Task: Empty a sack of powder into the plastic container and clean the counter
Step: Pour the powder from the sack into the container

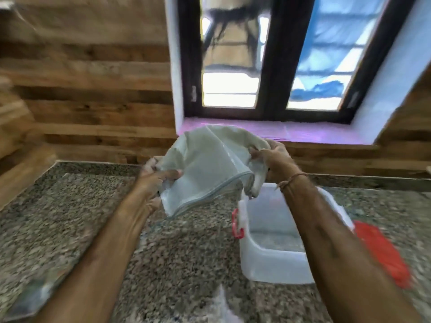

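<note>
Near edge of speckled granite bench [93,217]: pale smudge [221,304], blurred, possibly spilt powder. Both forearms reach forward.

Right of centre on the bench: translucent rectangular plastic container [268,264], open, red latch [236,223] on its left end. Flat red lid [382,252] lies just beside it, right.

Above the bench: limp pale grey sack [205,164], held in the air. Left hand [156,180] grips its near left edge, thumb across the top. Right hand [272,159] is clamped on the bunched right end. A hanging corner droops over the container's far left rim; most of the sack sits left of the box.

Judgement: sack looks almost spent. To finish cleanly, shift it right so the mouth is over the opening, lift the left side, shake gently.

Beyond: wood-plank wall [93,89], dark-framed window [263,66].
</note>
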`<state>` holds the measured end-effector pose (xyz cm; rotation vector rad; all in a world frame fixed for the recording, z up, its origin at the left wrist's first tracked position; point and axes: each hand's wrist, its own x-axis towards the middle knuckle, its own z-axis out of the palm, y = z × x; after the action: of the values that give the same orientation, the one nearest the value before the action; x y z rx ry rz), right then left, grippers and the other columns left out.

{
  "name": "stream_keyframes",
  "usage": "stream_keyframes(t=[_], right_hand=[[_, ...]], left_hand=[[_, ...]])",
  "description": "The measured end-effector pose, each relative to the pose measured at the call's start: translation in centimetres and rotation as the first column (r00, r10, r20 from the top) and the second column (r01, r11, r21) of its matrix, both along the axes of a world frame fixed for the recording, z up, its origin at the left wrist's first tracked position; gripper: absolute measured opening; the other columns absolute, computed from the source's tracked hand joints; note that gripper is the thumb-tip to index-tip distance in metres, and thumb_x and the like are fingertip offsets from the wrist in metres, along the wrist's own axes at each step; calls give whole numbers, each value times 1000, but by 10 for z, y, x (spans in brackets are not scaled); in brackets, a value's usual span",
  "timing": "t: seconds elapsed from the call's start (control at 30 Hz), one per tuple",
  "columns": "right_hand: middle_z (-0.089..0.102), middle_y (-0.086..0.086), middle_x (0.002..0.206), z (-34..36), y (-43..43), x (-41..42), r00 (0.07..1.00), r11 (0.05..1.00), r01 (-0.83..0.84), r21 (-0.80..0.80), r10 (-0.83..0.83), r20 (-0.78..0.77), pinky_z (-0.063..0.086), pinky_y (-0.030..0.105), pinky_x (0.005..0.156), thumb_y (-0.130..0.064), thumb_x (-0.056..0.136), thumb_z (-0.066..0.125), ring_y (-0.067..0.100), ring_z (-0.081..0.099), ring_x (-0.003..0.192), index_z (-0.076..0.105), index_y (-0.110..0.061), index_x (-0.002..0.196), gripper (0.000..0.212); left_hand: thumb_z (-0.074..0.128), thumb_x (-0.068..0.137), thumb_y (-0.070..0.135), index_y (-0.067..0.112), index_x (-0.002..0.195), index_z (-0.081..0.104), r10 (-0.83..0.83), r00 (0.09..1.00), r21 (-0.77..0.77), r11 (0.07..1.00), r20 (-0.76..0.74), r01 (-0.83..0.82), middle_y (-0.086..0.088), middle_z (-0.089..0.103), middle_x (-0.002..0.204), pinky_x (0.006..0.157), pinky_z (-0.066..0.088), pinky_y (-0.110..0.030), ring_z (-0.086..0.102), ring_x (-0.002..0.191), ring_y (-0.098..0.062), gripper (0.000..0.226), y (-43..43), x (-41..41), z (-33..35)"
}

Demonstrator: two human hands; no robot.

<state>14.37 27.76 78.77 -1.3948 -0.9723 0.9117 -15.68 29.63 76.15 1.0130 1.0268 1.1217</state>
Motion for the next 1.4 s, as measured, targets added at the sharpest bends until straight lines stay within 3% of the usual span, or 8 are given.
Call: stream_keyframes(t=[0.23, 0.43, 0.6, 0.73, 0.9, 1.0, 1.13, 1.4], right_hand=[[71, 14, 98, -37, -61, 134, 988, 970, 141, 200, -124, -93, 53, 40, 81, 0, 89, 73, 25, 65, 88, 70, -6, 105, 17], [73, 18, 109, -93, -99, 177, 891, 992, -8, 128, 65, -449, 61, 37, 78, -44, 79, 82, 28, 69, 95, 68, -3, 121, 60], [73, 23, 103, -103, -96, 180, 832, 985, 109, 137, -15, -554, 61, 36, 73, -53, 90, 60, 29, 71, 88, 68, 10, 114, 68], [68, 5, 82, -109, -92, 182, 874, 974, 148, 172, -48, -484, 56, 31, 65, -54, 61, 92, 17, 62, 73, 65, -16, 84, 52], [71, 10, 106, -100, -94, 200, 882, 981, 138, 136, -59, -468, 61, 29, 63, -29, 68, 89, 14, 72, 79, 45, -20, 137, 82], [75, 10, 104, -92, -95, 209, 945, 992, 56, 115, -15, -327, 61, 29, 69, -29, 76, 81, 19, 72, 90, 60, -11, 135, 65], [71, 11, 88, -93, -90, 208, 980, 989, 92, 114, -69, -186, 58, 27, 67, -15, 83, 82, 19, 66, 81, 69, -3, 109, 32], [64, 6, 73, -71, -77, 214, 993, 992, 108, 70, -111, 38, 47, 20, 49, -5, 84, 80, 15, 55, 63, 67, -11, 82, 15]], left_hand=[[76, 74, -16, 10, 106, 56, -48, 999, 141, 989, 13, 46, -9, 66, 91, 61, 54, -26, 65, 68, -12, 46, -40, 158, -36], [89, 67, 30, 26, 98, 67, -97, 961, 246, 956, -259, 162, -6, 73, 97, 76, 58, -36, 67, 86, -15, 38, -64, 196, -81], [82, 75, 59, 20, 81, 70, -101, 987, 200, 972, -129, 125, -4, 71, 90, 74, 59, -38, 65, 83, -16, 42, -68, 200, -76], [74, 91, 8, 33, 95, 64, 27, 992, 243, 970, -120, 3, 4, 68, 81, 64, 58, -34, 64, 74, -14, 28, -63, 208, -82], [78, 83, -5, 26, 153, 33, -33, 999, 153, 988, -22, 36, 4, 77, 107, 72, 63, -32, 75, 92, -13, 89, -61, 204, -84], [96, 64, 35, -6, 124, 61, 49, 998, 100, 994, -27, -46, -18, 78, 98, 59, 61, -29, 76, 74, -17, 80, -62, 209, -80], [78, 87, 11, 4, 104, 69, 134, 990, 131, 983, -40, -128, -18, 77, 99, 65, 63, -32, 74, 82, -24, 21, -66, 217, -74], [81, 88, 16, 9, 95, 70, 271, 957, 154, 955, -105, -254, -16, 76, 92, 70, 61, -49, 72, 78, -29, 14, -68, 210, -64]])
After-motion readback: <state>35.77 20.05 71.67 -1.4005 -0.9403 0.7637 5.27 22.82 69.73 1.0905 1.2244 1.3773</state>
